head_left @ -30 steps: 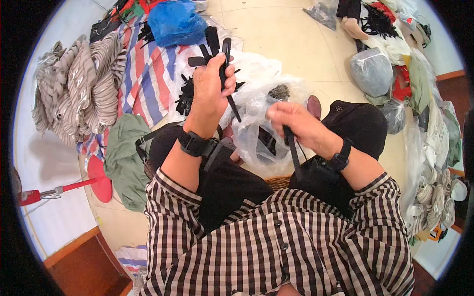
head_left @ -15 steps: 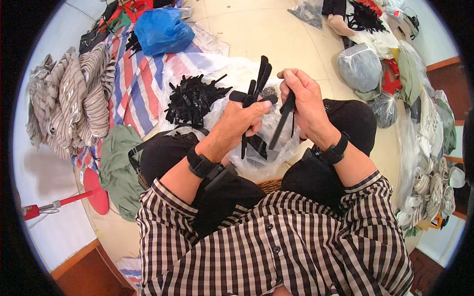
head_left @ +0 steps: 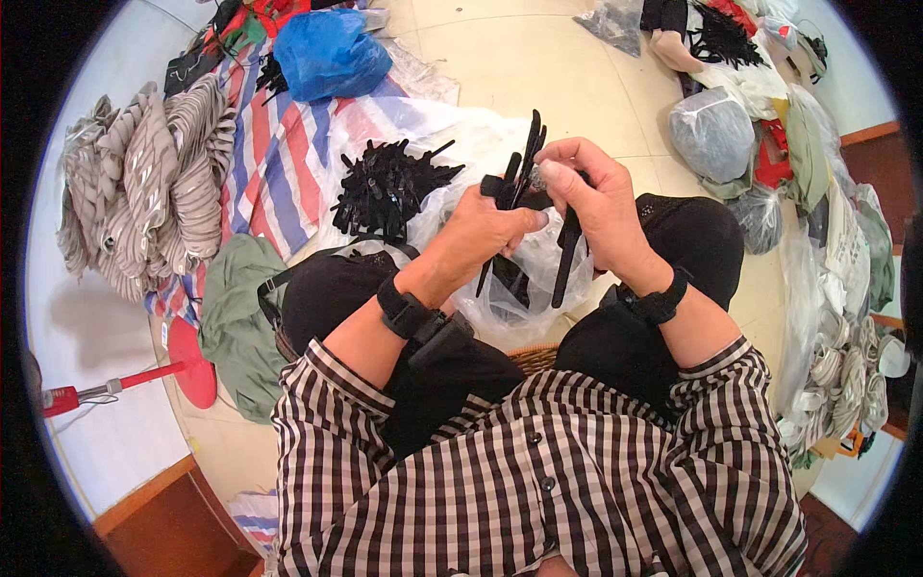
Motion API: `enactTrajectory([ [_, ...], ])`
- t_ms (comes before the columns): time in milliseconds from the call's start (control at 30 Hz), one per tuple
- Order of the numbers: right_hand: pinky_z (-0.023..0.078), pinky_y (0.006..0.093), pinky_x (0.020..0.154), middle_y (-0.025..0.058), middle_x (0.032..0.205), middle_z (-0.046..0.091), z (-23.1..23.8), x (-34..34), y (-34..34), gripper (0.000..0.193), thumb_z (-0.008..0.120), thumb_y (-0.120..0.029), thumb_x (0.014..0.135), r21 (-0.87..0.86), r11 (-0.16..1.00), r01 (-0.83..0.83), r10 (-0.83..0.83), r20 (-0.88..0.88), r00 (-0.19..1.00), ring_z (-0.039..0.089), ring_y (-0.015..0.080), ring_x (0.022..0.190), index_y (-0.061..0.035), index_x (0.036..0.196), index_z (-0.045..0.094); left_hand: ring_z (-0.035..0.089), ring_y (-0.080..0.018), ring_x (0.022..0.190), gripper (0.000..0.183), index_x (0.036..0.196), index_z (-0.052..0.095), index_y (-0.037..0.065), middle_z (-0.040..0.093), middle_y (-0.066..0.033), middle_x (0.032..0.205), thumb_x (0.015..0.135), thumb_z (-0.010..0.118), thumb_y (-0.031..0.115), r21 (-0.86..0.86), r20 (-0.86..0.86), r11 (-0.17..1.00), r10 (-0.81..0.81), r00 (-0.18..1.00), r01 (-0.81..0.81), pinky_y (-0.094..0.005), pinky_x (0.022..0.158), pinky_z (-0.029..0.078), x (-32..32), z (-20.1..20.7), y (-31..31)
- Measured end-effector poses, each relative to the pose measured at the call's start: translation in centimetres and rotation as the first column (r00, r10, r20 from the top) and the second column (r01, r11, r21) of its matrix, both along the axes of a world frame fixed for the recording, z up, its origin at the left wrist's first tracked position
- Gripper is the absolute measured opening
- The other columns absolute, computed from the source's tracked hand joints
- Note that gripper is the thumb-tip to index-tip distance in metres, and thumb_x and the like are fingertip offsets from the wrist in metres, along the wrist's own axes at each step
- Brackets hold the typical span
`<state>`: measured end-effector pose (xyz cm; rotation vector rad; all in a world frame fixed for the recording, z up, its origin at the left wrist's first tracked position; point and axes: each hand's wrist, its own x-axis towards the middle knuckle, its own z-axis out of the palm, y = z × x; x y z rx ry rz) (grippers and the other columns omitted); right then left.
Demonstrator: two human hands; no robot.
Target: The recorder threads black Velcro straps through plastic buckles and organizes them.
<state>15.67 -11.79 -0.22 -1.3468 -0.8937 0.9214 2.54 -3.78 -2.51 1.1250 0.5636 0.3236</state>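
Observation:
Several narrow black straps [head_left: 530,154] fan upward out of my left hand [head_left: 481,236], whose fingers are closed round them with the thumb on top. My right hand [head_left: 604,207] is closed too, and a long black strap [head_left: 567,255] hangs down from its palm. Its thumb and fingertips meet the upper part of the left-hand bundle; what exactly they pinch is too small to make out. Below both hands lies a clear plastic bag [head_left: 569,288] with more black pieces in it. A heap of black straps [head_left: 389,188] rests beyond my left forearm.
Striped sheeting [head_left: 274,173] covers the floor to the left, with a blue plastic bag [head_left: 332,58] on it. Bundles of beige fabric [head_left: 144,183] stand farther left. Filled plastic bags [head_left: 711,135] line the right side. A red round base [head_left: 195,365] stands near a green cloth [head_left: 236,327].
My right hand has moved in to the bundle, and its fingertips now meet the straps held in my left hand. The view has shifted slightly.

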Motion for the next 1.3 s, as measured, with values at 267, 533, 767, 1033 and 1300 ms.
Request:
enactTrajectory([
  [267,0.034,0.0191,0.05,-0.0033,0.062,0.049,-0.8,1.7,0.5,0.017,0.057,-0.018,0.087,-0.104,0.992,0.077,-0.102,-0.265,0.959,0.042,0.0048,0.054,-0.0018,0.092,0.058,0.047,-0.007,0.053,0.012,0.085,0.057,0.005,0.052,0.002,0.065,0.074,0.064,0.007,0.026,-0.038,0.999,-0.041,0.998,0.042,-0.0215,0.047,0.035,-0.5,-0.3,0.3],
  [533,0.033,0.0191,0.055,-0.003,0.065,0.05,-1.6,0.6,0.9,0.02,0.055,-0.021,0.089,-0.007,0.981,0.196,-0.191,-0.255,0.948,0.042,0.0045,0.059,-0.0016,0.088,0.058,0.036,-0.0015,0.046,0.014,0.087,0.056,0.007,0.044,0.0071,0.06,0.075,0.064,0.007,-0.08,-0.113,0.995,-0.067,0.991,0.059,-0.0178,0.041,0.025,-0.4,1.5,-0.5],
  [767,0.036,0.0195,0.057,-0.0032,0.069,0.049,-2.5,0.4,1.0,0.018,0.055,-0.019,0.089,0.043,0.974,0.223,-0.22,-0.064,0.974,0.044,0.005,0.064,-0.0009,0.088,0.057,0.033,-0.0012,0.043,0.02,0.088,0.055,0.006,0.041,0.0078,0.059,0.075,0.068,0.014,-0.271,0.029,0.963,0.017,0.999,-0.009,-0.0177,0.038,0.023,0.0,0.9,-0.5],
  [1033,0.039,0.0204,0.061,-0.0015,0.072,0.053,-2.4,-0.4,0.7,0.014,0.052,-0.015,0.089,-0.071,0.977,0.202,-0.213,-0.378,0.901,0.048,0.0064,0.065,-0.0017,0.087,0.057,0.054,-0.0133,0.074,0.035,0.097,0.054,-0.002,0.058,-0.0031,0.08,0.066,0.067,0.01,0.442,-0.048,0.896,0.067,0.997,-0.039,-0.027,0.069,0.045,0.9,-0.4,-1.7],
  [1300,0.04,0.026,0.07,0.0006,0.079,0.055,-1.6,-0.7,0.8,0.023,0.049,-0.025,0.091,-0.009,0.975,0.221,-0.183,-0.595,0.783,0.05,0.0104,0.076,-0.0025,0.09,0.055,0.038,-0.0039,0.044,0.008,0.079,0.055,0.005,0.05,0.0015,0.06,0.078,0.059,0.012,0.003,-0.123,0.998,-0.061,0.99,0.062,-0.0207,0.039,0.025,0.5,0.0,-1.1],
])
